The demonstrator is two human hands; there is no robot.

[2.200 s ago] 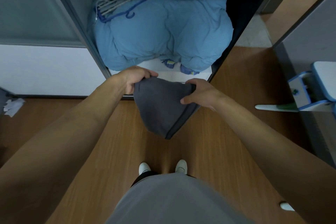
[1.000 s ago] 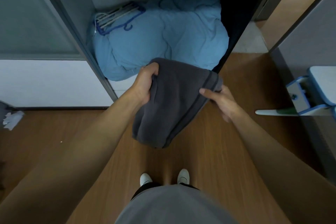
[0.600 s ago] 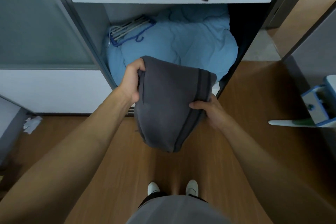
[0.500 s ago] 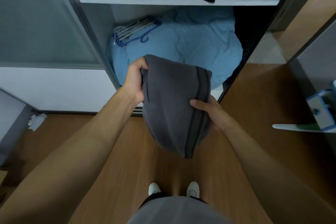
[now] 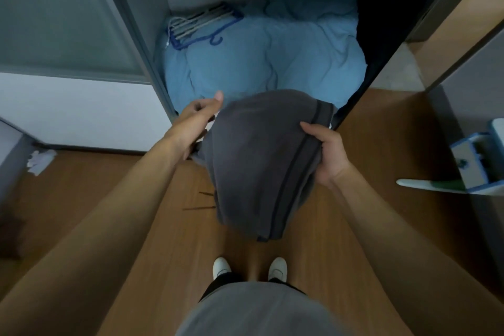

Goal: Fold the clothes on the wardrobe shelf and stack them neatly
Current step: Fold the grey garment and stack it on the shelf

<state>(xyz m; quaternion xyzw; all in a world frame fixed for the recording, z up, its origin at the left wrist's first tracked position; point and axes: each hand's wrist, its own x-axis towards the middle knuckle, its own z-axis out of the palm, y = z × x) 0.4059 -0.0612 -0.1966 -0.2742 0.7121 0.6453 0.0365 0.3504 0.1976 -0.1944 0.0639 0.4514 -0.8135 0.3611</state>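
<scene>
Right hand (image 5: 330,155) fingers clamped on the folded grey garment (image 5: 259,161); left hand (image 5: 196,123) fingers relaxed, apart, touching its left edge.

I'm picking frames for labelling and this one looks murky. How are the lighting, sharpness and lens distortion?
Head view: dim, flat light with no glare, so the grey garment shows little fold detail. Head view: the left hand is softly smeared, while the right hand is crisper. Head view: the wide lens slants the wardrobe frame outward and stretches both forearms towards the lower corners.
</scene>
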